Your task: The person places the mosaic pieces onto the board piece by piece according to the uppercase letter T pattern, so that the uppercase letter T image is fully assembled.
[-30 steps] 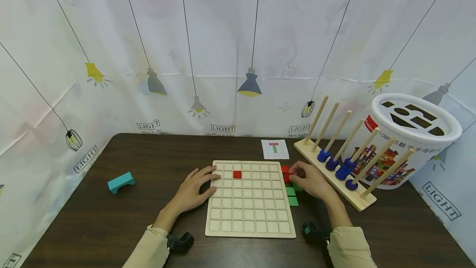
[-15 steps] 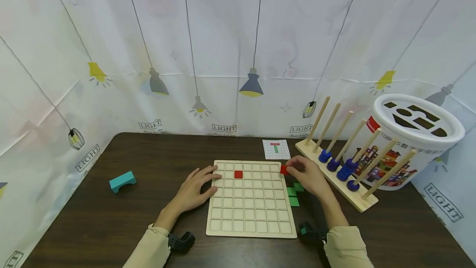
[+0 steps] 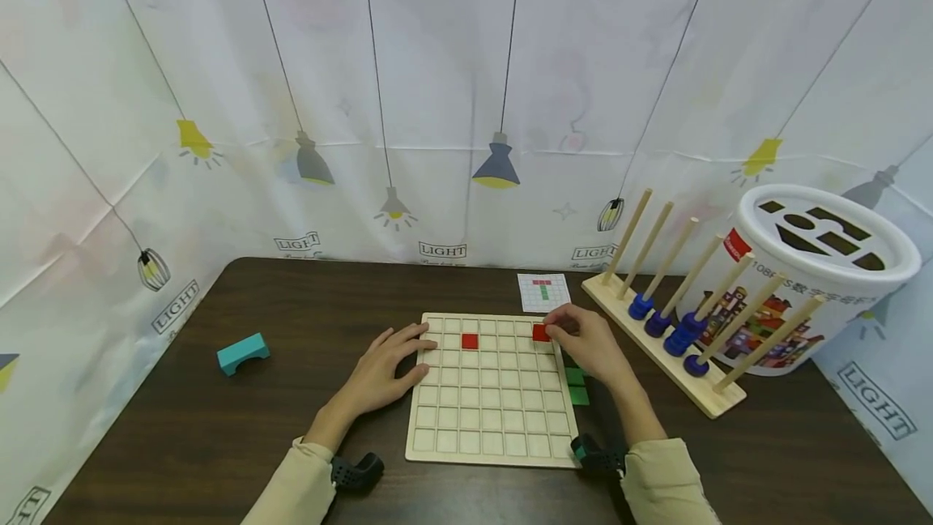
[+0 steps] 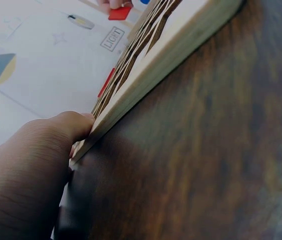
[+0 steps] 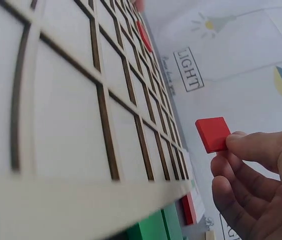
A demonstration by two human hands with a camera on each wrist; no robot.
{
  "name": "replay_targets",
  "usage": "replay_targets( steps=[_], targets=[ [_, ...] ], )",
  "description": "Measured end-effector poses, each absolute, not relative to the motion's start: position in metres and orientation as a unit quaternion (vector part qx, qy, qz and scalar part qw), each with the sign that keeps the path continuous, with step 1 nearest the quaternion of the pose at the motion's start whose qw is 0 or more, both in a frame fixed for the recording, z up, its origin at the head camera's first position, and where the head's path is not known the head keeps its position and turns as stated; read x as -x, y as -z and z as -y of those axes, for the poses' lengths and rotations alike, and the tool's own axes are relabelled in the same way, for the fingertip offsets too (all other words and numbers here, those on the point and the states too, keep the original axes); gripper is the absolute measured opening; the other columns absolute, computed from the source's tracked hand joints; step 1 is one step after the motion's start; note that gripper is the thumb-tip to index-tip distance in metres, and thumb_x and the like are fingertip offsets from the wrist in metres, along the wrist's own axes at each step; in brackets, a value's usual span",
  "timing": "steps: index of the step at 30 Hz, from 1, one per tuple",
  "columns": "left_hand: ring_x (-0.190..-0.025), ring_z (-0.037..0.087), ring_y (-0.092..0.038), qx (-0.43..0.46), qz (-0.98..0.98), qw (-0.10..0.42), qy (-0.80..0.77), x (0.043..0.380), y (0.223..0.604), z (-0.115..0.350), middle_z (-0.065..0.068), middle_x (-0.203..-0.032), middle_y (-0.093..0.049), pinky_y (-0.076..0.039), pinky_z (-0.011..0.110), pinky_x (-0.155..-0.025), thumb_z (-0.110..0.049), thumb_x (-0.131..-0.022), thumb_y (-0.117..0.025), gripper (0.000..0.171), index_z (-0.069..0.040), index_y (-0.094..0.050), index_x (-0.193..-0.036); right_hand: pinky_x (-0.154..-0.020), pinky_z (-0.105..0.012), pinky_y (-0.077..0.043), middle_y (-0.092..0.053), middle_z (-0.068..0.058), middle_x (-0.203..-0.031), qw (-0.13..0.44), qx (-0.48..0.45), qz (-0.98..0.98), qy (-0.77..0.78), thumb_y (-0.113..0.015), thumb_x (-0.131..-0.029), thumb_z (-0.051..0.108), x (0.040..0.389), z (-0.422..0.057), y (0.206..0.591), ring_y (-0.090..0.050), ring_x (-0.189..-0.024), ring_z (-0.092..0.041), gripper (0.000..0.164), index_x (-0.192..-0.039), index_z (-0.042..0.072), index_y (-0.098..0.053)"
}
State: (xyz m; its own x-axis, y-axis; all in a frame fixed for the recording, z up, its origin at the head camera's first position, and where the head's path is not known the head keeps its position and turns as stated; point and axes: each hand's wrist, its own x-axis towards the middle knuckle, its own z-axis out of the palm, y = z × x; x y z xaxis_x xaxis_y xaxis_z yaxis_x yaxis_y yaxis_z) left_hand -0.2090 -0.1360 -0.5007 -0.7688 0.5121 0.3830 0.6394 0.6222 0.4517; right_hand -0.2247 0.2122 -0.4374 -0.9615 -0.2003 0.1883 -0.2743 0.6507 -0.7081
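A pale wooden grid board [image 3: 492, 399] lies on the dark table. One red square tile [image 3: 470, 341] sits in a cell of its second row from the back. My left hand [image 3: 382, 375] rests on the board's left edge with fairly straight fingers; in the left wrist view its thumb [image 4: 76, 125] touches that edge. Thumb and fingertips of my right hand [image 3: 589, 347] pinch another red square tile [image 5: 213, 135], raised above the board's back right corner. Green tiles [image 3: 577, 394] lie along the right edge, and the right wrist view shows another red tile [image 5: 187, 209] there.
Behind the board lies a printed grid card [image 3: 544, 292] with a red and green T pattern. A wooden peg stand [image 3: 632, 322] with blue beads and a white tub [image 3: 773, 290] stand at the right. A teal arch block [image 3: 244, 353] is at the left.
My right hand took the red tile from beside the board, lifted it and carried it left over the board's back right corner. My left hand stays at the left edge.
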Motion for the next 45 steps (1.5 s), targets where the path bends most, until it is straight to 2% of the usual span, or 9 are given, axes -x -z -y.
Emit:
replay_targets(
  steps=[8, 15, 21, 30, 45],
  targets=[
    [-0.134, 0.029, -0.043, 0.324, 0.893, 0.111, 0.293, 0.209, 0.502, 0.134, 0.009, -0.147, -0.042, -0.024, 0.061, -0.112, -0.031, -0.093, -0.060, 0.037, -0.020, -0.059, -0.128, -0.072, -0.032, -0.049, -0.069, -0.008, -0.093, 0.039, -0.142, 0.900, -0.410, -0.061, -0.092, 0.012, 0.225, -0.195, 0.436, -0.064, -0.088, -0.024, 0.011, -0.100, 0.007, -0.067],
    [-0.135, 0.027, -0.042, 0.320, 0.894, 0.105, 0.295, 0.209, 0.502, 0.134, 0.008, -0.148, -0.041, -0.023, 0.059, -0.113, -0.033, -0.094, -0.059, 0.037, -0.022, -0.058, -0.129, -0.067, -0.025, -0.049, -0.068, -0.007, -0.092, 0.025, -0.153, 0.894, -0.421, -0.061, -0.092, 0.011, 0.230, -0.178, 0.439, -0.063, -0.084, -0.021, 0.009, -0.098, 0.007, -0.066],
    [-0.135, 0.027, -0.042, 0.323, 0.893, 0.108, 0.295, 0.209, 0.502, 0.134, 0.008, -0.148, -0.042, -0.023, 0.059, -0.113, -0.033, -0.093, -0.059, 0.037, -0.022, -0.058, -0.129, -0.064, -0.025, -0.049, -0.069, -0.009, -0.092, 0.005, -0.152, 0.889, -0.431, -0.062, -0.091, 0.010, 0.231, -0.165, 0.441, -0.063, -0.081, -0.019, 0.008, -0.097, 0.007, -0.066],
    [-0.136, 0.024, -0.041, 0.315, 0.899, 0.097, 0.288, 0.209, 0.505, 0.133, 0.006, -0.148, -0.042, -0.022, 0.058, -0.114, -0.037, -0.094, -0.057, 0.038, -0.024, -0.058, -0.129, -0.066, -0.026, -0.051, -0.068, -0.006, -0.094, -0.022, -0.126, 0.894, -0.430, -0.065, -0.089, 0.011, 0.231, -0.150, 0.449, -0.062, -0.082, -0.018, 0.007, -0.095, 0.008, -0.067],
    [-0.136, 0.025, -0.041, 0.309, 0.901, 0.096, 0.290, 0.209, 0.501, 0.136, 0.006, -0.149, -0.041, -0.022, 0.057, -0.114, -0.036, -0.094, -0.058, 0.038, -0.022, -0.059, -0.129, -0.066, -0.027, -0.050, -0.068, -0.002, -0.091, -0.029, -0.125, 0.909, -0.396, -0.066, -0.088, 0.013, 0.232, -0.141, 0.448, -0.062, -0.081, -0.016, 0.010, -0.097, 0.011, -0.070]
  ],
)
